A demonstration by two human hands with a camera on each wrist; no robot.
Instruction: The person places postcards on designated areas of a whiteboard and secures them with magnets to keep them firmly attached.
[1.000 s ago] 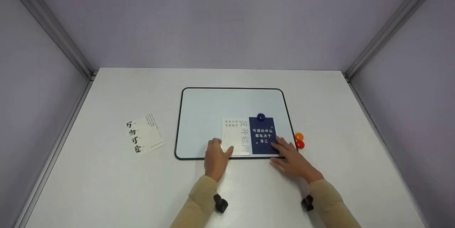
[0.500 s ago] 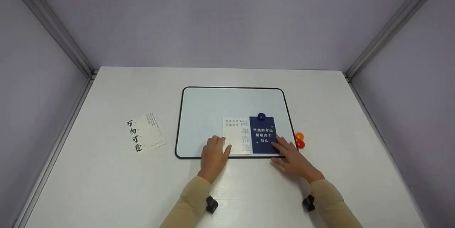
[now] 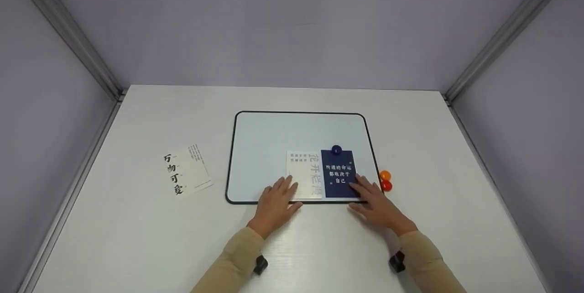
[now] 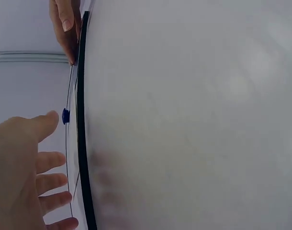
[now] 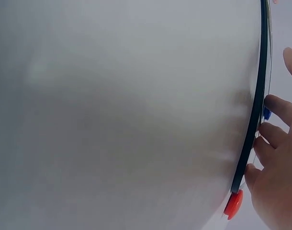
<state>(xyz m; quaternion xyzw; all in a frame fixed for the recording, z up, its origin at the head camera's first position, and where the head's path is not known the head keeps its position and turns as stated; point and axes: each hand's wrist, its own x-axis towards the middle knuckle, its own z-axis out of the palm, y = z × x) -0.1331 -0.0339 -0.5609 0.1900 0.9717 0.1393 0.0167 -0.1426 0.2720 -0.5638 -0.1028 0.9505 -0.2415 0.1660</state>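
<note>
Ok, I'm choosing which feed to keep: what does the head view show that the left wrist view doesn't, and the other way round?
Only the head view shows the loose card lying left of the board, the white card, the dark blue card and the orange magnet and red magnet. Only the left wrist view shows the board's rim edge-on. Both show the left hand, the blue magnet and the board.

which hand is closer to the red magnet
Right. The right hand lies just left of the red magnet, fingers on the blue card; the left hand is across the board, at the white card.
</note>
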